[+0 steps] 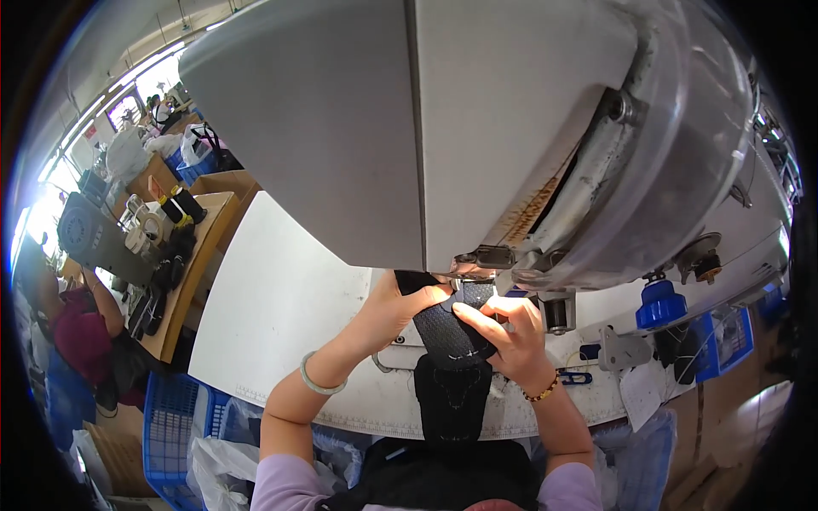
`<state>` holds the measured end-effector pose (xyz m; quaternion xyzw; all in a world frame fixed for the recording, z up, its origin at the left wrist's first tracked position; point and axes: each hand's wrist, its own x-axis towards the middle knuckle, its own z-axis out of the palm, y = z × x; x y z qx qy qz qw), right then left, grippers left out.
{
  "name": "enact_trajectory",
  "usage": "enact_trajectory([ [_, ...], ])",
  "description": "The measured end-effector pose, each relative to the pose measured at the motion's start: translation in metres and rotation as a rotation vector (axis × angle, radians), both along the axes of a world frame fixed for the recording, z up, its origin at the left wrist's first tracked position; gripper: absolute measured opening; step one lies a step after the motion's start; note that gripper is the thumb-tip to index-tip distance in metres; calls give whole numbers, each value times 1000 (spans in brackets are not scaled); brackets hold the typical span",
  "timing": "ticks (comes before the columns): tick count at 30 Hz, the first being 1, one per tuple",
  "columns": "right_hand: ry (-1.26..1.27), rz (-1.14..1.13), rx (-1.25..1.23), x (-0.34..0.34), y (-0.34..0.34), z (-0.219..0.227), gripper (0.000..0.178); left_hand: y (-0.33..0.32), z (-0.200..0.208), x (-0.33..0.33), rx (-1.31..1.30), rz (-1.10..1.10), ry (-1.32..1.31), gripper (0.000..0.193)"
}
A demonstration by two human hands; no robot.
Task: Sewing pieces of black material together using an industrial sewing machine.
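A black mesh fabric piece point(447, 332) with a light stitched line near its lower edge lies under the needle area of a large grey sewing machine point(341, 128). My left hand point(399, 308) grips its left side, thumb on top and the other fingers partly hidden. From the right, my right hand point(518, 339) pinches the fabric, its index finger pointing toward my left thumb. Nearer to me, a second black section point(452, 400) with a pale stitched outline hangs toward the table's front edge; I cannot tell whether the two are joined. The needle itself is hidden.
The machine's white table point(256, 315) curves around the work. A blue knob-like part point(660, 302) and a blue clip point(575, 377) sit to the right. Blue baskets point(170, 426) with plastic bags stand below left. Another person point(81, 332) works at the far left.
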<state>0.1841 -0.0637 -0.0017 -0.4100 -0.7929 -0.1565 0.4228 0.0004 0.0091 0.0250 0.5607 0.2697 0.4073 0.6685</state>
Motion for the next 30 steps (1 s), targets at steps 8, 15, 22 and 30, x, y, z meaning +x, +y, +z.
enact_trajectory([
  [8, 28, -53, -47, -8, -1, 4, 46, 11, -11, -2, -38, -12, -60, 11],
  [15, 34, -119, 2, -14, -2, 2, 51, 12, -13, 1, -89, 9, -152, 19],
  [22, 8, -106, 155, -8, -5, -5, 45, 1, -15, 2, -70, 26, -129, 15],
  [30, 70, -103, 168, -2, 0, -6, 40, -16, -16, 15, 22, 286, -93, 10],
])
